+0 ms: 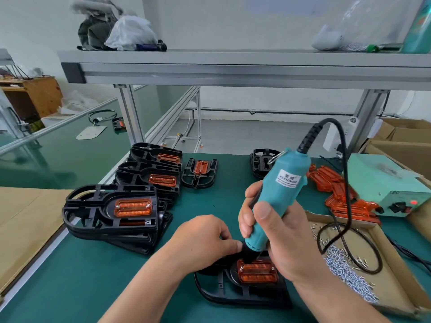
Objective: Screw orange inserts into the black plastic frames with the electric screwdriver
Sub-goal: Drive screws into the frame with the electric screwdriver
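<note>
as you look down from the head view, your right hand (279, 234) is wrapped round the screwdriver (286, 178), with the fingers curled tight on its teal barrel and the thumb lying up the near side. the tool stands nearly upright, its top leaning a little to the right. its black nose sits on the far left corner of the insert (258, 272). that insert lies in a frame (224, 292), flat on the table (93, 287) close to the near edge and just right of the middle.

your left hand (203, 238) rests on the frame's far left part. its fingers are curled and the fingertips are right at the tool's nose. you cannot tell whether they pinch anything there.

three stacks (109, 210) of frames with inserts fitted run along the left edge, from mid-table towards the far edge. a single frame (200, 171) lies just beside the farthest stack, and an empty frame (261, 164) sits at the far edge.

loose inserts (335, 190) are piled towards the right edge, against a pale green box (384, 183) with a red light on. the black cord (345, 183) arcs from the tool's top over them and loops into a cardboard tray (391, 287) at the near right corner. screws (349, 271) lie heaped in that tray.
</note>
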`<state>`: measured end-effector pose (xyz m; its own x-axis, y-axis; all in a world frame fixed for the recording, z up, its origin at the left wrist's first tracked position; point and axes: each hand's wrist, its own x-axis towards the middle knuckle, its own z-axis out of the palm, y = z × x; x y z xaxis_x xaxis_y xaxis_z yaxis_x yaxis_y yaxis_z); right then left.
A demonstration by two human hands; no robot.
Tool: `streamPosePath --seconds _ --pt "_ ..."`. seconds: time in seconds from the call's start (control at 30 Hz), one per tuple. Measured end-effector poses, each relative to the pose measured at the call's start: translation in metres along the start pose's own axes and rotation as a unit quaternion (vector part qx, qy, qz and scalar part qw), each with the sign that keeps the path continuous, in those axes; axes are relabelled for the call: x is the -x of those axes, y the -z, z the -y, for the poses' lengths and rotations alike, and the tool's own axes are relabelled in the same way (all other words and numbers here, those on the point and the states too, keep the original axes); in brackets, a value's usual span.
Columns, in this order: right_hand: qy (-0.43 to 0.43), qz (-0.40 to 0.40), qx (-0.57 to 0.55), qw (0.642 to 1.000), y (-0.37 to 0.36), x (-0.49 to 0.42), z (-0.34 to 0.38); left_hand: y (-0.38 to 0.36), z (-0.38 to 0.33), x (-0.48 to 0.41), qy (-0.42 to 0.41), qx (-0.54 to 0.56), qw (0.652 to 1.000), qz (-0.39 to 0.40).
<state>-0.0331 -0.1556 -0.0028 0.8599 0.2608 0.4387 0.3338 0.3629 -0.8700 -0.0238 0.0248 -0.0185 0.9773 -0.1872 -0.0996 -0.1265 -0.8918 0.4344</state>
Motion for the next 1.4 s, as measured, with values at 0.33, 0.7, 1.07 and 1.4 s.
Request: streamPosePath --seconds 0.33,0.7,1.07,1.4 --pt "-0.012 0.028 0.030 0.999 -0.012 -0.004 0.001 0.004 -0.004 0.005 -0.018 0.000 1.000 0.008" --pt "-0.038 0.069 0.048 0.996 -0.020 -0.006 -0.003 0.004 -0.009 0.005 -0.019 -0.030 0.999 0.020" --pt "-0.045 0.064 0.055 0.995 -0.017 -0.006 -0.002 0.000 -0.004 0.000 -0.037 -0.081 0.996 0.015" --pt "-0.031 0.055 0.053 0.997 -0.013 -0.007 -0.003 -0.006 0.001 -0.005 -0.042 -0.089 0.995 -0.009"
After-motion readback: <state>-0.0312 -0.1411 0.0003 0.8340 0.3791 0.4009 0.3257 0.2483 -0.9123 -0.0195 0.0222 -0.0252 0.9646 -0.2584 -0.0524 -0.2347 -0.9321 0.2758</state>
